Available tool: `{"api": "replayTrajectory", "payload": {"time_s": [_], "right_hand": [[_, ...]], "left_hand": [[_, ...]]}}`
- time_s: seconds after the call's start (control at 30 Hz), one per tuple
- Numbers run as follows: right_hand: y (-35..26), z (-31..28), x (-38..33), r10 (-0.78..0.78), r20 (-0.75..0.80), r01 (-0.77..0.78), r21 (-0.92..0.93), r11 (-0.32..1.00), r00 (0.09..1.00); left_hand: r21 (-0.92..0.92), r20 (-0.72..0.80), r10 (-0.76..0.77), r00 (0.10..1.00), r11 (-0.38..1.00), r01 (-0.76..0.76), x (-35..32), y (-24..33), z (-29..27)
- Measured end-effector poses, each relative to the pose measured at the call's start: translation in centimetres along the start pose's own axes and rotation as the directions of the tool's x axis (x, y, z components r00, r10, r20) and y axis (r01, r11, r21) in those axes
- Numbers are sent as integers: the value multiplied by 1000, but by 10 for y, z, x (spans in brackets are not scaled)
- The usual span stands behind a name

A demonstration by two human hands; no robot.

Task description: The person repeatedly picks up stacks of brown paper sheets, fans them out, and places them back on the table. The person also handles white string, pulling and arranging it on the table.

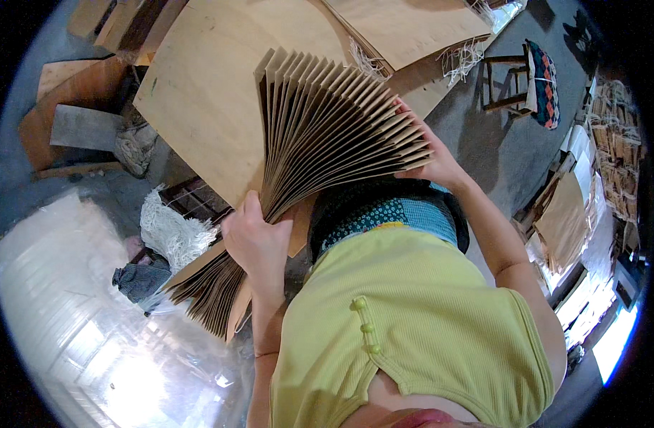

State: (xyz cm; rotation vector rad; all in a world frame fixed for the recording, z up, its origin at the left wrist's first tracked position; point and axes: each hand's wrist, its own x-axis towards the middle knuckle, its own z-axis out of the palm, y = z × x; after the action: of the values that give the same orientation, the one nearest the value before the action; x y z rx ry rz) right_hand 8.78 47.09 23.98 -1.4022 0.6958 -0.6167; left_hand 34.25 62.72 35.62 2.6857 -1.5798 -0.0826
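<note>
A thick bundle of brown paper sleeves, perhaps flat paper bags (320, 135), spreads like a fan in front of my body. My left hand (255, 239) is closed round its narrow middle, thumb on top. Below that hand the other end of the bundle splays out to the lower left. At the fan's right edge, my right hand (437, 157) grips the outermost sleeves, with its fingers partly hidden behind them. The fan's upper end lies over a pale wooden tabletop (198, 93).
Large brown paper sheets (412, 32) and white string (459, 60) lie on the table's far side. A stool with a patterned cushion (544, 82) stands right. White strings (173, 225) hang at the table's left, beside a clear plastic-wrapped pile (63, 285). Tied bundles (616, 150) are stacked far right.
</note>
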Motion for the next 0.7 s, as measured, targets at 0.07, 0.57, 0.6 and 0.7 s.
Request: {"api": "replayTrajectory", "payload": {"time_s": [0.07,0.57,0.6,0.7], "right_hand": [[-25,3,-7,-124,-97,105,-175,979,988],[-91,25,-18,-661,153,424,-865,271,735],[-92,26,-19,-655,163,418,-872,254,738],[-94,27,-20,-642,178,402,-889,220,745]], "left_hand": [[19,77,-149,986,989,148,2,7,-1],[27,-15,22,1000,999,-21,0,-6,11],[24,-8,19,1000,1000,-19,0,-5,10],[15,-14,32,999,999,-32,-1,-6,10]]}}
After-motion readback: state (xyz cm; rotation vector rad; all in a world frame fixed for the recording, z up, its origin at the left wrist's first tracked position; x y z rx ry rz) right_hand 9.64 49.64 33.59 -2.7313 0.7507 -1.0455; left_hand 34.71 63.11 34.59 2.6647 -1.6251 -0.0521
